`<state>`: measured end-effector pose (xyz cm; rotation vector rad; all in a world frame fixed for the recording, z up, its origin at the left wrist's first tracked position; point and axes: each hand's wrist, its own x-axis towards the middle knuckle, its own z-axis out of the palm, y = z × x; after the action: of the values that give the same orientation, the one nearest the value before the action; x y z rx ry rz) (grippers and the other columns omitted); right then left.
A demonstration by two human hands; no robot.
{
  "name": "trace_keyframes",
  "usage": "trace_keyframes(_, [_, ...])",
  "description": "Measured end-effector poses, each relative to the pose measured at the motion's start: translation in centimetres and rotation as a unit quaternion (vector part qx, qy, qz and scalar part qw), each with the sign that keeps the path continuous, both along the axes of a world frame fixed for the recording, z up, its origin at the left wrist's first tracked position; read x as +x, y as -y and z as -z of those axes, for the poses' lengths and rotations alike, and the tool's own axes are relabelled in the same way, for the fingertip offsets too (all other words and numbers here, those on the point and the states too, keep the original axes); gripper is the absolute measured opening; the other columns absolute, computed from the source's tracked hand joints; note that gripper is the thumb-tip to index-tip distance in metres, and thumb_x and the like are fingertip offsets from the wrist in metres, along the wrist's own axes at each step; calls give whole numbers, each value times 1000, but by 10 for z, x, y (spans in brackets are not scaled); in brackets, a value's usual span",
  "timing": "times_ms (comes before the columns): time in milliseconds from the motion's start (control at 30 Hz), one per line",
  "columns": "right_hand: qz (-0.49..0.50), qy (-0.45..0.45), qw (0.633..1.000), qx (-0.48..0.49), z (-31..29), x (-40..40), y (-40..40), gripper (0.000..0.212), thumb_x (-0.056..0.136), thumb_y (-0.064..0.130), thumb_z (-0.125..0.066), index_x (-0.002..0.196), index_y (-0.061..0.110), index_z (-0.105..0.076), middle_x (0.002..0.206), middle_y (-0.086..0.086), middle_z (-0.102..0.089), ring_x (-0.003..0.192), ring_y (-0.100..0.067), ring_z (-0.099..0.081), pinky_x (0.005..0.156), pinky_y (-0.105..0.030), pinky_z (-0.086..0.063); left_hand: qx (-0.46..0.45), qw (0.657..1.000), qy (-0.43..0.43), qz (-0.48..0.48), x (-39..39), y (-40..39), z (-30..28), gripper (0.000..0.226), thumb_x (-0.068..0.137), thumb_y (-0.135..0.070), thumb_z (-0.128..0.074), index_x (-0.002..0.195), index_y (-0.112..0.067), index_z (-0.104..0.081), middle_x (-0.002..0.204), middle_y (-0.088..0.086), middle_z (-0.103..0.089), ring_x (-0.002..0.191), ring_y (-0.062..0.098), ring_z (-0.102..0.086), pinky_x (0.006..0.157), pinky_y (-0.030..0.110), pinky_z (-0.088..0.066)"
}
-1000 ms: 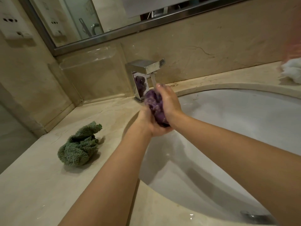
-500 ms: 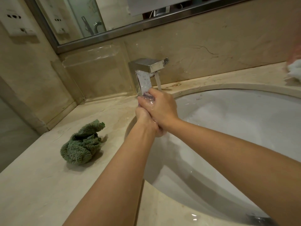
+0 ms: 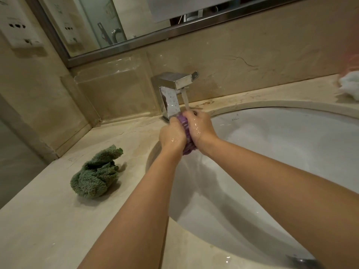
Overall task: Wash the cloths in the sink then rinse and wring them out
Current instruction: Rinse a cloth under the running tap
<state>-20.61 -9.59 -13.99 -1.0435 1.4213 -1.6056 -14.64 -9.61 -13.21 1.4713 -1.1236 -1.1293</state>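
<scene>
A bunched purple cloth (image 3: 185,131) is squeezed between my left hand (image 3: 172,135) and my right hand (image 3: 201,129), both gripping it over the left side of the white sink (image 3: 272,152). Water runs from the square chrome faucet (image 3: 174,90) onto the cloth and my right fingers. Only strips of the cloth show between the hands and below them. A crumpled green cloth (image 3: 97,173) lies on the marble counter (image 3: 48,220) to the left. Both hands are wet.
A white cloth (image 3: 349,86) sits at the far right of the counter, partly cut off. A clear holder (image 3: 112,86) stands against the back wall left of the faucet. A mirror (image 3: 116,22) hangs above. The drain (image 3: 303,260) is at the bottom right.
Both hands lifted the purple cloth up under the running water, closed tightly over it, and now the cloth shows again between them, a little lower and nearer to me.
</scene>
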Motion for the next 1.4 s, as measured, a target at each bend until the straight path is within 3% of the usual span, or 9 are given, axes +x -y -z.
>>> trace_keyframes(133, [-53, 148, 984, 83, 7, -11, 0, 37, 92, 32, -47, 117, 7, -60, 106, -16, -68, 89, -26, -64, 59, -29, -53, -119, 983, 139, -2, 7, 2, 2, 45, 97, -53, -39, 79, -20, -63, 88, 8, -66, 85, 30, -64, 79, 39, -54])
trace_keyframes(300, [-194, 243, 945, 104, 15, -34, -6, 60, 84, 66, -48, 117, 19, -63, 106, -10, -70, 103, -31, -63, 96, -50, -48, -167, 985, 26, 22, 3, 3, 2, 47, 94, -64, -29, 103, -24, -52, 105, 3, -63, 101, 27, -62, 93, 48, -51])
trace_keyframes(467, [-116, 327, 935, 76, 17, -29, 3, 53, 85, 37, -68, 131, 15, -52, 114, -15, -68, 85, -29, -69, 56, -36, -57, -268, 960, 80, -5, 2, 1, 5, 26, 99, -43, -38, 90, -25, -55, 90, -4, -68, 88, 23, -65, 78, 44, -50])
trace_keyframes(600, [-62, 338, 937, 71, 12, -19, 9, 42, 92, 35, -61, 128, 16, -49, 117, -16, -65, 98, -33, -67, 55, -37, -56, -275, 936, 218, -22, -1, 1, 8, 30, 96, -42, -43, 111, -21, -58, 100, -6, -59, 99, 15, -55, 91, 38, -46])
trace_keyframes(733, [-102, 385, 916, 58, -1, -22, -1, 64, 97, 61, -28, 103, 9, -65, 99, -14, -69, 92, -30, -65, 79, -43, -51, -179, 975, 104, 74, 0, 5, 10, 62, 83, -65, -52, 128, -23, -53, 121, 0, -60, 113, 19, -57, 97, 42, -50])
trace_keyframes(900, [-154, 148, 975, 67, -14, -35, -7, 84, 97, 61, 2, 127, 12, -60, 120, -7, -62, 104, -16, -57, 92, -25, -39, -103, 988, -106, 51, 7, 4, 3, 49, 81, -30, -76, 123, -18, -54, 114, 8, -64, 91, 23, -68, 59, 35, -60])
trace_keyframes(1000, [-45, 96, 992, 68, -24, -40, 8, 47, 106, 35, -24, 147, 16, -37, 134, -7, -54, 99, -15, -55, 80, -19, -42, -72, 983, -151, 75, 4, 1, -1, 36, 83, -15, -74, 116, -13, -59, 109, 13, -67, 80, 23, -69, 46, 28, -55])
trace_keyframes(1167, [-31, -86, 993, 70, -50, -59, 36, 71, 94, -5, -37, 154, 29, -18, 154, -11, -33, 137, -28, -38, 96, -34, -37, -31, 983, -146, 111, 0, 3, 0, 48, 78, -14, -79, 120, -10, -59, 112, 16, -65, 81, 27, -69, 47, 29, -55])
trace_keyframes(1400, [-26, -53, 996, 64, -69, -61, 36, 56, 96, -2, -24, 142, 23, -44, 107, -8, -54, 75, -11, -45, 61, -25, -34, 40, 967, -114, 224, 0, 6, -1, 87, 62, -15, -89, 138, -14, -44, 122, 13, -62, 93, 25, -69, 54, 26, -54])
